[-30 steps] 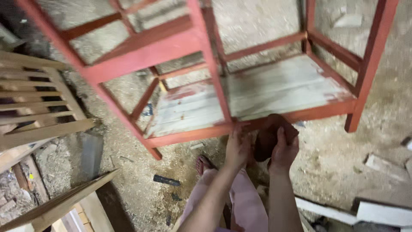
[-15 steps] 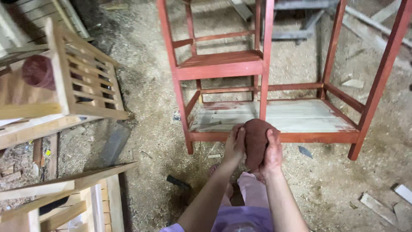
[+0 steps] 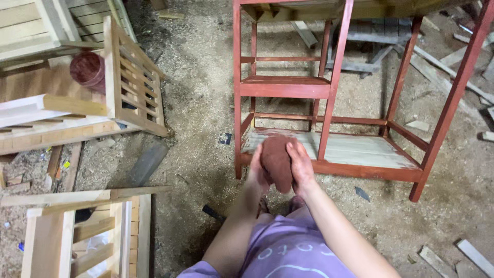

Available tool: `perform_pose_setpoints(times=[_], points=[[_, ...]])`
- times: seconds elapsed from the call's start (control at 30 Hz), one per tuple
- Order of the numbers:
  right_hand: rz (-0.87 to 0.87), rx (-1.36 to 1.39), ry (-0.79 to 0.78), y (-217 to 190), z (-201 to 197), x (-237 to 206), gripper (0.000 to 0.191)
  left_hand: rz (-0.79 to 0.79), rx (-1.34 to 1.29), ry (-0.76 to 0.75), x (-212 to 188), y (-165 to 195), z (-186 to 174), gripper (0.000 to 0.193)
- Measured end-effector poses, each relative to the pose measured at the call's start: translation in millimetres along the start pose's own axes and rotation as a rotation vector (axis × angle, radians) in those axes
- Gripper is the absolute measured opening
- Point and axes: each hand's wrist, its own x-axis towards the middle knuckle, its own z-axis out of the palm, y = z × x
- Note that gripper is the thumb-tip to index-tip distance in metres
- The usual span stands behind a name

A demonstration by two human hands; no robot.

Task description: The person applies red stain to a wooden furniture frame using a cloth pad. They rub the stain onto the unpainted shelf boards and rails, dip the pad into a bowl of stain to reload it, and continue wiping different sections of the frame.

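Both of my hands hold a dark red stained cloth (image 3: 277, 160) in front of me. My left hand (image 3: 256, 167) grips its left side and my right hand (image 3: 301, 166) wraps its right side. Just beyond them stands a red-painted wooden frame (image 3: 337, 87) with a small upper shelf and a lower board (image 3: 360, 149) that is still pale, unpainted wood in the middle. My lap in a purple shirt (image 3: 288, 247) fills the bottom of the view.
Unpainted wooden slatted frames (image 3: 131, 77) lie at the left, with a round dark red tin (image 3: 86, 68) on them. Another bare wood frame (image 3: 77, 231) sits at the bottom left. Sawdust, wood scraps (image 3: 437, 257) and offcuts cover the ground.
The view has lifted and pulled back, showing the whole red frame and the left-hand woodwork. My hands have stayed together on the cloth, now raised and bunched more tightly.
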Motion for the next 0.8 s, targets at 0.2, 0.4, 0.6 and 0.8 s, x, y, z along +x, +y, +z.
perform_pose_setpoints(times=[0.2, 0.4, 0.6, 0.8], points=[[-0.127, -0.067, -0.140, -27.4, 25.5, 13.4, 0.039, 0.163, -0.116, -0.198, -7.0, 21.7, 22.8, 0.081], [-0.296, -0.217, -0.212, -48.4, 19.4, 19.5, 0.031, 0.220, -0.264, -0.397, -2.3, 25.9, 50.0, 0.072], [-0.337, -0.132, -0.226, -80.9, -8.6, 21.3, 0.023, 0.243, -0.167, -0.322, -4.6, 29.0, 98.3, 0.073], [-0.257, 0.049, -0.185, -110.7, -33.7, 5.5, 0.026, 0.327, -0.058, -0.184, -3.9, 17.5, 134.0, 0.068]])
